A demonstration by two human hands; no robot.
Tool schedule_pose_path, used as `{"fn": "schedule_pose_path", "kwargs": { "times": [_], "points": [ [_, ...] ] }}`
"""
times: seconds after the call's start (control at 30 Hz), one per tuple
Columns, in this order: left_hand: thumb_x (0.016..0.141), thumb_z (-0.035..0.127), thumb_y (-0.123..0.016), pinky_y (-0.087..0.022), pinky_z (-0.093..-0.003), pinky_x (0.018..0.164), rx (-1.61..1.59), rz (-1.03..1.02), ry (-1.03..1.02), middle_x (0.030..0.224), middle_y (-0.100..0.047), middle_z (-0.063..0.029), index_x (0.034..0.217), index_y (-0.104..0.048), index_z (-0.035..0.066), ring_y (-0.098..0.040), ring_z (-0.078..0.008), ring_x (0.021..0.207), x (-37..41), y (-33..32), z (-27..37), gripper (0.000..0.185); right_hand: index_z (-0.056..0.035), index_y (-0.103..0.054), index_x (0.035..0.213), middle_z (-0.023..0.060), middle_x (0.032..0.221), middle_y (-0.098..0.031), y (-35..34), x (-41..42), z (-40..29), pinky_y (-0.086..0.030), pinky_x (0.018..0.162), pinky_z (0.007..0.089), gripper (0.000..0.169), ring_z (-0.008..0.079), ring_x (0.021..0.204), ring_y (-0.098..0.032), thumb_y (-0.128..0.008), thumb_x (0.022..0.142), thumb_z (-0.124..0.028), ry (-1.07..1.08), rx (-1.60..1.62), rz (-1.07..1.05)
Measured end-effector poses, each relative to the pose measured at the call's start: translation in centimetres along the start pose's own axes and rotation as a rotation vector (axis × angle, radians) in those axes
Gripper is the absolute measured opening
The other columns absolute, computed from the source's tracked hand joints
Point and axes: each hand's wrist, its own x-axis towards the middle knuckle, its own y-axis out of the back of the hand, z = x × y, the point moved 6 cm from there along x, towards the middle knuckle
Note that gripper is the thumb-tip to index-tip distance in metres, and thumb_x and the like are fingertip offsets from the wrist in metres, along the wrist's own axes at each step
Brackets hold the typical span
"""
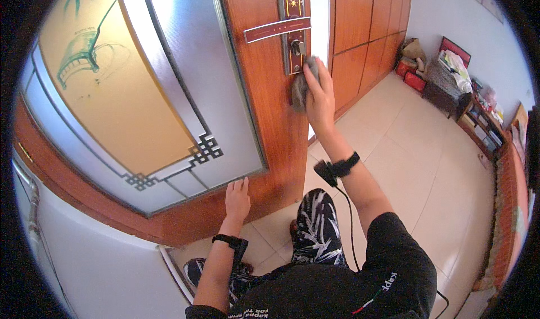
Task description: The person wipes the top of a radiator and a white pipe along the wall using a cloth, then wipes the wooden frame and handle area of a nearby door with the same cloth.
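Observation:
My right hand [318, 99] presses a grey cloth [300, 90] against the wooden door [274, 125], close to its free edge. Just above the cloth is the lower end of the door lock plate [291, 59], which carries a lever handle [276, 29] and a small knob [298, 47]. Lower down, my left hand [238, 198] is empty, its fingertips at the bottom border of the door's decorative glass panel [240, 150]; whether they touch it I cannot tell. The cloth looks slightly blurred.
A cable [352, 230] runs from my right wrist strap [346, 165] past my leg. Wooden wall panelling [358, 44] stands behind the door. Along the right wall are a low shelf [483, 125] and piled goods [447, 72] on the tiled floor [405, 158]. A pipe [33, 209] is at left.

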Motion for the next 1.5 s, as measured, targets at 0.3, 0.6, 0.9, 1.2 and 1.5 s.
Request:
{"fn": "schedule_pose_path", "kwargs": {
  "times": [0.3,0.6,0.9,1.2,1.5],
  "points": [
    [0.065,0.001,-0.054,-0.038,-0.0352,0.086,-0.021,-0.002,0.0,0.102,-0.05,-0.0103,0.112,-0.05,0.001,-0.045,-0.0271,0.096,1.1,-0.7,0.2,0.047,-0.0084,-0.052,0.114,0.0085,0.137,-0.029,-4.9,-12.1,1.3,-0.025,0.102,0.0455,0.039,0.0301,0.127,-0.025,-0.052,0.075,-0.004,0.222,-0.096,-0.328],
    [0.065,0.002,-0.053,-0.038,-0.0353,0.086,0.039,0.007,-0.007,0.102,-0.05,-0.0111,0.112,-0.05,0.0,-0.045,-0.0272,0.095,1.9,-1.1,-0.1,0.047,-0.0046,-0.053,0.111,0.011,0.134,-0.033,-5.1,-6.3,0.0,-0.026,0.1,0.0485,0.036,0.0305,0.125,-0.028,-0.049,0.075,-0.01,0.406,0.028,-0.236],
    [0.065,0.002,-0.052,-0.036,-0.0361,0.088,0.061,-0.035,0.037,0.104,-0.049,-0.0108,0.115,-0.048,0.0,-0.044,-0.0278,0.097,2.6,-2.3,0.7,0.05,-0.0066,-0.053,0.111,0.0111,0.133,-0.033,-7.6,-9.4,-1.0,-0.029,0.096,0.0499,0.036,0.0317,0.123,-0.031,-0.049,0.075,-0.01,0.326,0.139,-0.191],
    [0.066,0.0,-0.051,-0.036,-0.0382,0.089,0.039,-0.049,0.043,0.106,-0.048,-0.0123,0.119,-0.045,0.001,-0.042,-0.0301,0.098,2.4,-1.8,0.6,0.053,-0.0082,-0.057,0.105,0.0065,0.136,-0.031,-8.1,-24.3,4.6,-0.027,0.1,0.0452,0.035,0.0264,0.124,-0.03,-0.054,0.071,-0.013,0.476,0.112,-0.607],
    [0.065,0.001,-0.054,-0.036,-0.0385,0.089,0.06,-0.081,0.043,0.108,-0.048,-0.0129,0.118,-0.045,0.001,-0.043,-0.0301,0.098,3.0,-1.9,1.3,0.054,-0.007,-0.055,0.107,0.0151,0.132,-0.035,-4.5,-7.5,5.3,-0.028,0.098,0.0479,0.033,0.0363,0.121,-0.033,-0.049,0.075,-0.008,0.154,0.112,-0.059]
  ]
}}
